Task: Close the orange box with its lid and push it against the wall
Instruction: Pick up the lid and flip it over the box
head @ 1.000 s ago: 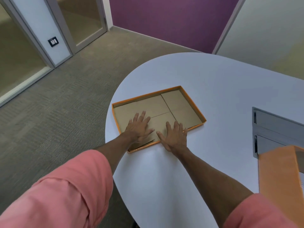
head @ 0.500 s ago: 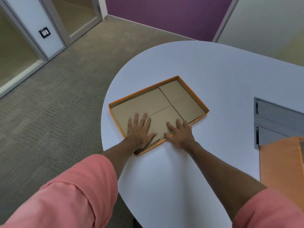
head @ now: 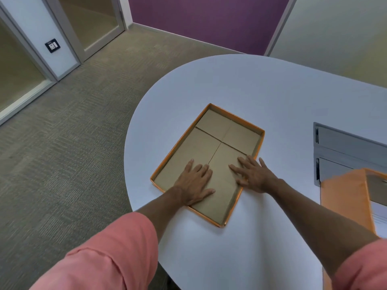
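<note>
A shallow orange-rimmed cardboard tray [head: 219, 132], plain brown inside, lies open side up near the rounded end of the white table [head: 261, 91]. My left hand [head: 193, 182] rests flat inside it, fingers spread. My right hand [head: 254, 174] lies flat across the tray's right rim, fingers on the brown floor and palm on the table. A second orange box part [head: 345, 195] sits at the right edge, cut off by the frame, with something white in it.
A grey metal cable hatch [head: 347, 151] is set into the table on the right. Carpeted floor [head: 73, 143] lies left of the table's edge. A purple wall [head: 205, 19] and a pale wall [head: 339, 34] stand behind the table; glass doors at the far left.
The tray has turned clockwise on the table under both hands, its long side now running away from me. My right hand has shifted onto the right rim.
</note>
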